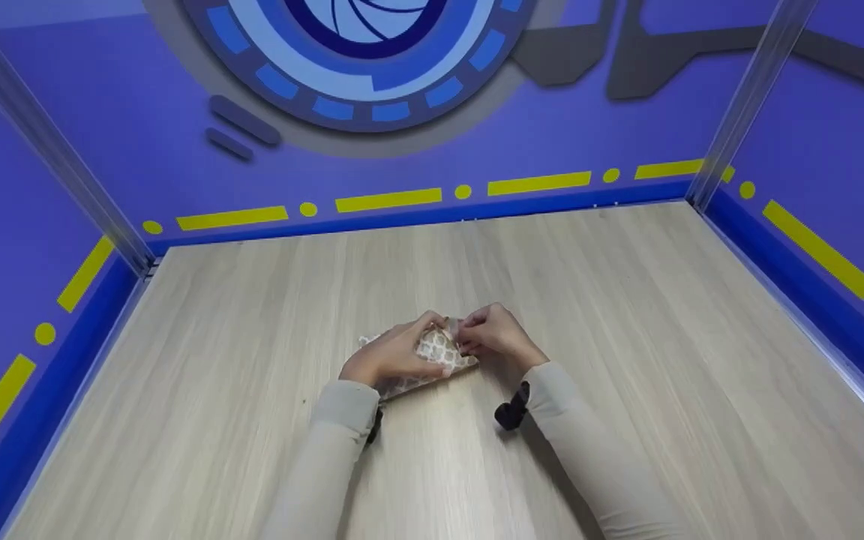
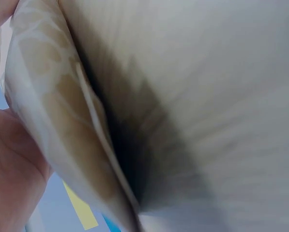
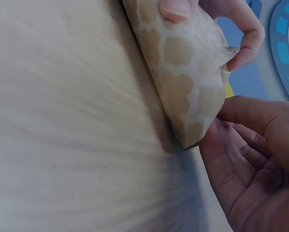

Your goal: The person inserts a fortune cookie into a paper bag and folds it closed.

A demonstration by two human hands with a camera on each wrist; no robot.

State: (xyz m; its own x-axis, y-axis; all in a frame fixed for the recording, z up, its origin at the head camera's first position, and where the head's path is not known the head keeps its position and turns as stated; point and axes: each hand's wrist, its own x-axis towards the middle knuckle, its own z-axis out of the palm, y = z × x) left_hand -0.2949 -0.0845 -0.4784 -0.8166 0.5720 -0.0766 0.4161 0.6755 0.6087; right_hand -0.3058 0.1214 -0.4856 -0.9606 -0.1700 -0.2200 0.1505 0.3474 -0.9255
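A package wrapped in tan-and-white lattice-patterned paper (image 1: pixel 438 349) lies on the wooden table, slanting up to the right. My left hand (image 1: pixel 396 352) grips it from the left, thumb on the near side and fingers over the far side. At the right end, my right hand (image 1: pixel 499 332) pinches the paper's edge between thumb and fingers. Seen from the right wrist, the paper (image 3: pixel 177 77) narrows to a folded corner beside the right hand (image 3: pixel 260 154), and a small flap sticks up near a left fingertip. The left wrist view shows a loose paper edge along the package's side (image 2: pixel 62 96). What is inside is hidden.
The pale wooden table (image 1: pixel 267 315) stretches out around both hands. Blue panels with yellow dashes (image 1: pixel 388 200) stand along its back and sides, joined by metal posts (image 1: pixel 747 97) at the corners. Black wrist devices (image 1: pixel 513 409) sit at the cuffs.
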